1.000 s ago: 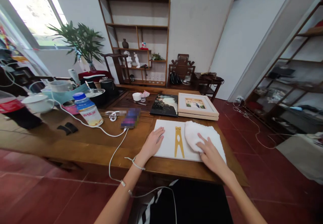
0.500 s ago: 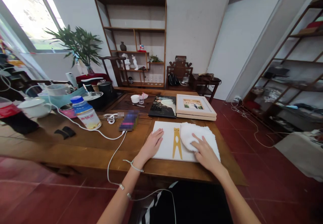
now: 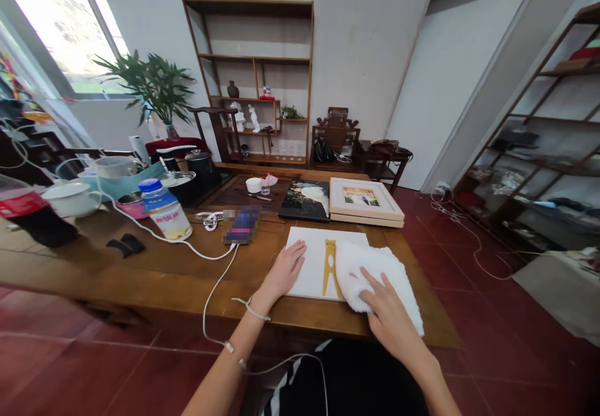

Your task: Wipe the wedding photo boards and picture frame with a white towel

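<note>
Near the right end of the table (image 3: 187, 285), your right hand (image 3: 388, 311) is on a fluffy white towel (image 3: 394, 269)

Your right hand's fingers are spread apart on top of the towel. It is hard to tell if your thumb pinches it. The towel covers the right side of a white board (image 3: 312, 257) and reaches toward the table's near edge. Your left hand (image 3: 285, 270) lies flat on the board's left side, holding nothing. A yellow cat cutout (image 3: 330, 251) with two long legs lies on the board, just left of the towel. Behind the board, nearer the table's far edge, are a dark photo panel (image 3: 300, 205) and a white-framed picture (image 3: 362, 196).
</note>
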Demonstrator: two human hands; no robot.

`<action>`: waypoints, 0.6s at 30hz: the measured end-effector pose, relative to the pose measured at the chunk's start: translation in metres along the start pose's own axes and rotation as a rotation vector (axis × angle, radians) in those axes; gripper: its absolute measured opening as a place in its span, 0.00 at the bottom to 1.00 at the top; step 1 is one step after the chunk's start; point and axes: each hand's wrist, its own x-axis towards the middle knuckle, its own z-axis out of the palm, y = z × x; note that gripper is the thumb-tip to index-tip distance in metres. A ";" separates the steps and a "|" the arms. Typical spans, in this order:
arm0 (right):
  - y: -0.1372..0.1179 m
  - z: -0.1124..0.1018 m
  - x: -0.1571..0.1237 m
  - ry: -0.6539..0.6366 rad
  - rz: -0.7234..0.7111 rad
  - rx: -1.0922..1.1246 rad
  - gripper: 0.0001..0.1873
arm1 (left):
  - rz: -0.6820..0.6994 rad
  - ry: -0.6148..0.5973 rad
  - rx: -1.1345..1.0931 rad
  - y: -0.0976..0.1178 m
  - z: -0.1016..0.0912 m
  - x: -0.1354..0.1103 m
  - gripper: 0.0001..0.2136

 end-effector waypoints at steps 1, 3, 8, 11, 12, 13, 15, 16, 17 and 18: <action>-0.001 -0.003 -0.008 -0.017 -0.016 0.018 0.22 | 0.003 0.000 -0.001 -0.001 0.000 0.000 0.17; 0.001 -0.009 -0.017 -0.052 -0.041 0.064 0.22 | 0.010 -0.006 0.006 -0.001 0.001 0.000 0.17; 0.028 -0.008 0.004 -0.064 -0.035 0.129 0.24 | 0.018 -0.045 0.051 -0.001 -0.001 0.000 0.18; 0.044 -0.002 0.041 -0.054 0.018 0.127 0.25 | 0.015 -0.063 0.060 0.000 -0.002 0.000 0.18; 0.048 0.000 0.055 -0.059 0.035 0.129 0.26 | 0.015 -0.065 0.058 0.000 -0.002 0.000 0.19; 0.051 0.001 0.068 -0.067 0.050 0.129 0.27 | 0.014 -0.065 0.055 0.000 -0.003 0.000 0.18; 0.055 0.003 0.090 -0.085 0.074 0.120 0.28 | 0.009 -0.062 0.045 0.000 -0.003 -0.001 0.18; 0.055 0.004 0.098 -0.093 0.086 0.108 0.28 | 0.005 -0.059 0.039 0.000 -0.003 -0.001 0.18; 0.054 0.004 0.104 -0.097 0.099 0.092 0.29 | 0.002 -0.056 0.032 0.000 -0.003 -0.001 0.18; 0.052 0.005 0.106 -0.099 0.109 0.072 0.29 | -0.001 -0.051 0.025 0.000 -0.003 -0.001 0.18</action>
